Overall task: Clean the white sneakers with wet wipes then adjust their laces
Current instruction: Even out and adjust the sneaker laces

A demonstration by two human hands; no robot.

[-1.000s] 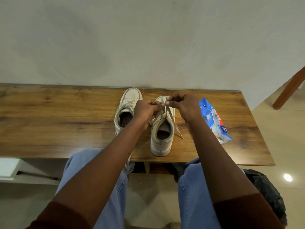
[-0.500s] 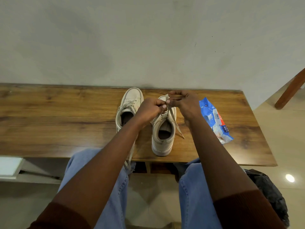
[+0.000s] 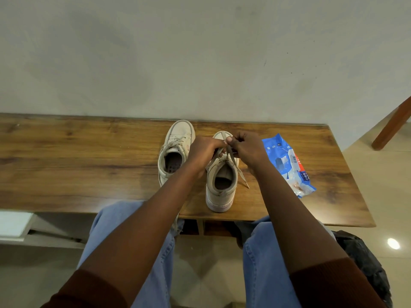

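Two white sneakers stand side by side on the wooden table (image 3: 89, 156), toes toward the wall. The left sneaker (image 3: 175, 150) has its laces loose. Over the tongue of the right sneaker (image 3: 221, 185) both hands meet. My left hand (image 3: 203, 152) pinches one strand of the right sneaker's lace (image 3: 239, 174), and my right hand (image 3: 246, 147) pinches the other strand just beside it. One free lace end trails down the shoe's right side onto the table. The hands hide the shoe's upper eyelets.
A blue pack of wet wipes (image 3: 289, 165) lies on the table right of the shoes. The wall stands right behind the table. A brown wooden leg (image 3: 391, 127) slants at the far right; a dark bag (image 3: 364, 263) sits on the floor by my right knee.
Both hands have shifted slightly toward the toe of the right sneaker while keeping hold of the lace; the sneakers and wipes pack have not moved.
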